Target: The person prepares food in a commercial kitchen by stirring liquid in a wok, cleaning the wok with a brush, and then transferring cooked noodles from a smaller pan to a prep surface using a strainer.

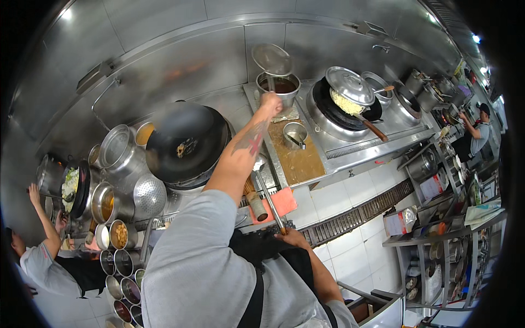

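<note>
My left hand reaches out, closed around the handle of a round metal strainer. Its wide head is above the far side of a pot of dark liquid; blur hides whether it is mesh or perforated. Low by my body, my right hand is closed around the end of a long ladle. The ladle slants up and left, its bowl beyond a wooden-handled brush and a pink cloth. A large black wok with a few scraps of food stands left of my outstretched arm.
A small metal pot rests on a brown board. On the right, a metal lid partly covers a wok of pale food. A co-worker cooks at left, another far right. Shelves stand behind at right.
</note>
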Motion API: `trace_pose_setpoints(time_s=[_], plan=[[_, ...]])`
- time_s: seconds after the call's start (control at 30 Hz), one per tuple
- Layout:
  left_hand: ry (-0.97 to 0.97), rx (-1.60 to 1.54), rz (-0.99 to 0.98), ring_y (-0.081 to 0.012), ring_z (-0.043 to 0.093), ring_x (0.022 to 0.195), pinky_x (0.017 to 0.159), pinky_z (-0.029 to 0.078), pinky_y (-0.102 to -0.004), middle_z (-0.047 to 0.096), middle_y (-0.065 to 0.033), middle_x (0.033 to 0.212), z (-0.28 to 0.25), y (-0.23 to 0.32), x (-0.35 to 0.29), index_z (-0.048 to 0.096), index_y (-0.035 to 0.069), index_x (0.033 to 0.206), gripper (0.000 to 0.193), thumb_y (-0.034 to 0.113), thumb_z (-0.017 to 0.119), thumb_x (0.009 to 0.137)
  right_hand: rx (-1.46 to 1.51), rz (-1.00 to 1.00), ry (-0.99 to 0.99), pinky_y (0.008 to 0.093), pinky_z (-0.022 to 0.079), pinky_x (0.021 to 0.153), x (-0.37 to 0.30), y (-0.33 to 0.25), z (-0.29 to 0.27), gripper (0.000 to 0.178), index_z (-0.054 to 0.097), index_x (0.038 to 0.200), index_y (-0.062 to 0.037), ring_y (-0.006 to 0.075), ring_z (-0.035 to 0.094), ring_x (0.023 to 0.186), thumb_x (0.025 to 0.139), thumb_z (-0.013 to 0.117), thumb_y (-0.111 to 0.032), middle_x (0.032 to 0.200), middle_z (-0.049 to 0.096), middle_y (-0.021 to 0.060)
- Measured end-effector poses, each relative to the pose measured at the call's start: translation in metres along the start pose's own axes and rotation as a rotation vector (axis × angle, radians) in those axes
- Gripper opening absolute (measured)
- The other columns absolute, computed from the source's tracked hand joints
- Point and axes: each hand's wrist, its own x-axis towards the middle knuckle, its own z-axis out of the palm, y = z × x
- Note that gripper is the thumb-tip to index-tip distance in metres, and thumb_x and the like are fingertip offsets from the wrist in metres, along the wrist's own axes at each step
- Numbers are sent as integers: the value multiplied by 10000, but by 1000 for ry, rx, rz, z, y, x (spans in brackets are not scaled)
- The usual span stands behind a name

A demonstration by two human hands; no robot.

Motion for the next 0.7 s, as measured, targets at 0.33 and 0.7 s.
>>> trace_pose_setpoints(time_s=[0.33,0.7], plan=[[561,1306,306,-436,629,1030,857,527,-464,614,-318,1132,-136,41,-103,473,-19,1322,425,89,454,912,-143,-291,483,405,534,704,23,-17,-5,389,622,1079,3,332,687,777,841,697,-296,826,688,193],[467,1026,390,-314,703,796,753,531,-392,687,-215,894,-176,48,-203,615,-17,1140,274,133,470,962,4,-717,614,375,490,521,37,-250,-200,425,615,1220,-99,198,609,519,835,439,-55,639,606,111]])
